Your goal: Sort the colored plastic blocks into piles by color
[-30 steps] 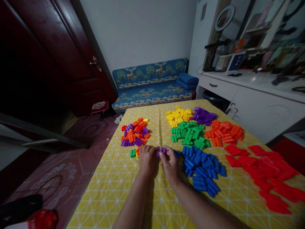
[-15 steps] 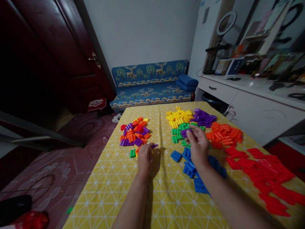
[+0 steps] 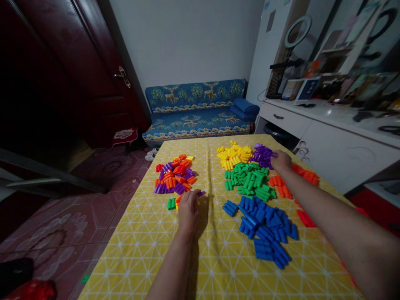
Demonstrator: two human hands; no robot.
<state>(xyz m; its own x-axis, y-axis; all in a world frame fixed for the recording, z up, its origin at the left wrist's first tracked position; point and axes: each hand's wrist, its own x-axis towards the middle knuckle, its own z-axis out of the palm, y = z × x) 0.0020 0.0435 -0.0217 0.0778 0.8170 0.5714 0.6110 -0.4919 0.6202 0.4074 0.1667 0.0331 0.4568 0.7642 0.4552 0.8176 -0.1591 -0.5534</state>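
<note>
My left hand (image 3: pixel 188 207) is closed on a purple plastic block (image 3: pixel 201 193), whose end pokes out past the fingertips. It rests over the table beside a mixed heap of orange, red and purple blocks (image 3: pixel 175 175); a green block (image 3: pixel 171 203) lies just left of the fingers. At the far right, my right hand (image 3: pixel 281 162) is at the edge of the purple block pile (image 3: pixel 261 156). Its fingers are pinched around a purple block, partly hidden by them. Below that forearm lie orange blocks (image 3: pixel 281 185) and red blocks (image 3: pixel 306 218), both partly covered.
Piles of yellow blocks (image 3: pixel 234 155), green blocks (image 3: pixel 251 179) and blue blocks (image 3: pixel 265 221) lie on the yellow patterned tablecloth (image 3: pixel 150 250). Beyond the table stands a blue sofa (image 3: pixel 193 110). A white dresser (image 3: pixel 337 133) flanks the right side.
My right hand has moved away and to the right with the purple block, from above the green pile to the purple pile. The green and blue piles are now uncovered. My left hand stays nearly still.
</note>
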